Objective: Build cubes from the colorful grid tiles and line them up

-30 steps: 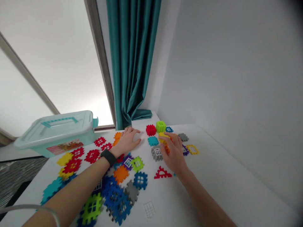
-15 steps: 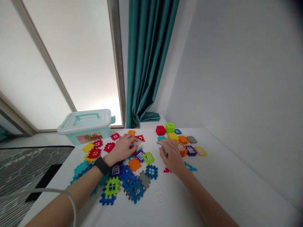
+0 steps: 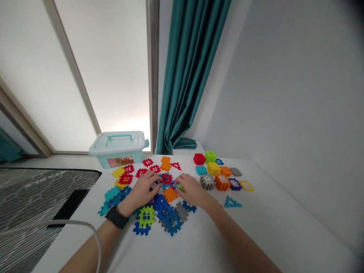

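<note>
My left hand (image 3: pixel 143 189), with a dark watch on the wrist, reaches into the loose interlocking plastic tiles; its fingers are curled on a dark windowed tile (image 3: pixel 155 184), partly hidden. Facing it, my right hand (image 3: pixel 192 189) has thumb and fingers closing on a purple windowed tile (image 3: pixel 176 185). A lime green tile (image 3: pixel 181 187) shows under those fingers. Between the hands lie a red tile (image 3: pixel 166 178) and an orange tile (image 3: pixel 170 195). Nearer me are overlapping blue tiles (image 3: pixel 170 219), a grey tile (image 3: pixel 181 211) and a lime green windowed tile (image 3: pixel 146 216).
Sorted stacks stand at right, including grey tiles (image 3: pixel 207 182), orange tiles (image 3: pixel 222 183) and yellow tiles (image 3: pixel 214 168). A blue triangle (image 3: pixel 232 202) lies in front of them. A lidded box (image 3: pixel 119 148) is at the back left. A white cable (image 3: pixel 71 222) crosses the lower left.
My right hand has moved left from the sorted stacks to the loose tiles, and the grey tile it held now sits on the grey stack. My left hand has come nearer. The view has shifted left.
</note>
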### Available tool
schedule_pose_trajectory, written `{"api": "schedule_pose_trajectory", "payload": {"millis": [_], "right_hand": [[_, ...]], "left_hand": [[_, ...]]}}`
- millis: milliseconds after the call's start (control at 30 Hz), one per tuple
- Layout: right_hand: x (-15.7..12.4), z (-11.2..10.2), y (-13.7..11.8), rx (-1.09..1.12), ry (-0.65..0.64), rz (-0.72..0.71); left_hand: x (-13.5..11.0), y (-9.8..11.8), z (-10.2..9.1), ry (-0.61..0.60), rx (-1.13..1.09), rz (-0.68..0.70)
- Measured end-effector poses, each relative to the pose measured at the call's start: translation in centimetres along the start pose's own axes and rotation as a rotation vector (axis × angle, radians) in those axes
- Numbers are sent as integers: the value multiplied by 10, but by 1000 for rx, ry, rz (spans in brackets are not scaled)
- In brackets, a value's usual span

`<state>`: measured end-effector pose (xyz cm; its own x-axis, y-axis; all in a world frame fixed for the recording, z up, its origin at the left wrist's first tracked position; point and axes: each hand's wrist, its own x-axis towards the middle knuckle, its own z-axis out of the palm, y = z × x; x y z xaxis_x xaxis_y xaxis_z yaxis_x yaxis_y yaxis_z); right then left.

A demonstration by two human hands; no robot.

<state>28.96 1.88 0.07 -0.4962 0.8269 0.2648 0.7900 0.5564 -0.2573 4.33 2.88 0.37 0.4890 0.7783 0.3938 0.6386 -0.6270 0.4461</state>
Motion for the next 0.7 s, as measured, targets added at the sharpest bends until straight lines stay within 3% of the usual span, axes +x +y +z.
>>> {"api": "schedule_pose_trajectory", "payload": {"millis": [167, 400, 700], "right_hand": [[6, 14, -2, 7, -13, 47], [-14, 36, 5, 34, 137, 39], [-17, 40, 6, 51, 135, 45]], "left_hand": [[-8, 1, 1, -65, 91, 51], [-12, 4, 7, -125, 174, 86], [-10, 5, 6, -154, 240, 36]]}}
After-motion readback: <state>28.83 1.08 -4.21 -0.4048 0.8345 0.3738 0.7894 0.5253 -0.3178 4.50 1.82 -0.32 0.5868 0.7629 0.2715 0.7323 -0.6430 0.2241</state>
